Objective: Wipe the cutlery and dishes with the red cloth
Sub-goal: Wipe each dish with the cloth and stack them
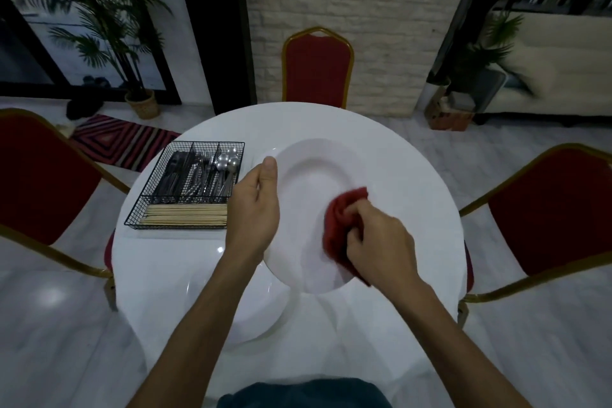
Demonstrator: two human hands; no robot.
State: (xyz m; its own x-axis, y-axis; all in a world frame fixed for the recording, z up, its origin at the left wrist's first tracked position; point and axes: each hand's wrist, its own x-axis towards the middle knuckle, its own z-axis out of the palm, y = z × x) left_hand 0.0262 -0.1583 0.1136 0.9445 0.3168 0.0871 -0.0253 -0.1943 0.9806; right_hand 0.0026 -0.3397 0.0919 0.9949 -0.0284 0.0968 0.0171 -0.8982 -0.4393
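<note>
Your left hand [255, 209] pinches the plate [308, 182] by its left rim, thumb on top, above the table [414, 156]; your right hand [381, 242] clutches the red cloth [341, 222] bunched against its right side. Press too hard and it may lever free onto the dish [251, 315] below. Its face tilts toward you, long axis running near-to-far

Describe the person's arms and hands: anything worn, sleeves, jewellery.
The left hand and the right hand are bare, with no gloves, rings or watch visible. Both forearms are uncovered down to the picture's lower edge, and no sleeves show. The fingers carry no markings.
</note>
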